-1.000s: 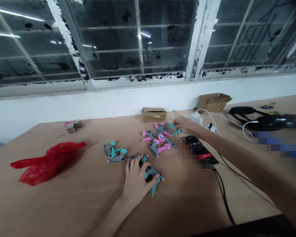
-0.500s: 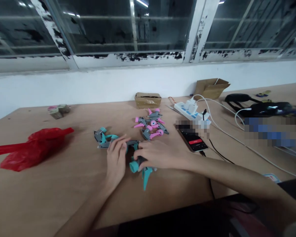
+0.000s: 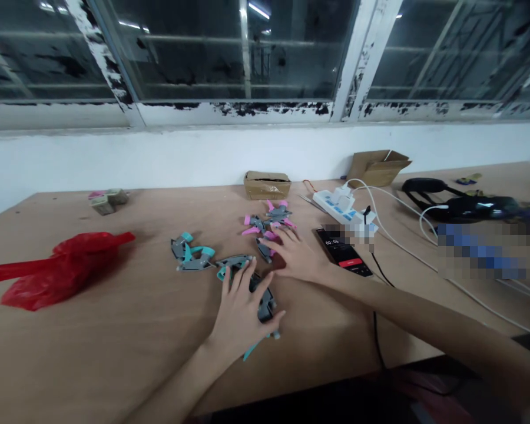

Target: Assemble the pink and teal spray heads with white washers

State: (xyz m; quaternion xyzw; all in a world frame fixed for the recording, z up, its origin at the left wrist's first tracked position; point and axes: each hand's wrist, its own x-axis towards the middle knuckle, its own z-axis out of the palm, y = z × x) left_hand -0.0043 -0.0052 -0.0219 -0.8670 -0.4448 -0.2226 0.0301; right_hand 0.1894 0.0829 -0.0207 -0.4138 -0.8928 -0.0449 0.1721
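Lying on the surface (image 3: 115, 353) under the flat left hand (image 3: 242, 306), a teal clamp (image 3: 267, 304) is covered but not clenched, grip released; the pink clamps (image 3: 276, 215) are brushed by the right hand (image 3: 300, 259), fingers spread, grip loose too.

Two sets, both lying flat. The grey plastic spring clamps with teal handles (image 3: 193, 257) sit in a loose group well left of the black smartphone (image 3: 344, 254). More lie nearer, mostly covered by the flat left hand (image 3: 242, 309), with one teal handle tip poking out below. The grey plastic spring clamps with pink handles (image 3: 271, 219) form a tight heap just left of the phone and slightly beyond it, the nearest under the right hand (image 3: 298, 256).
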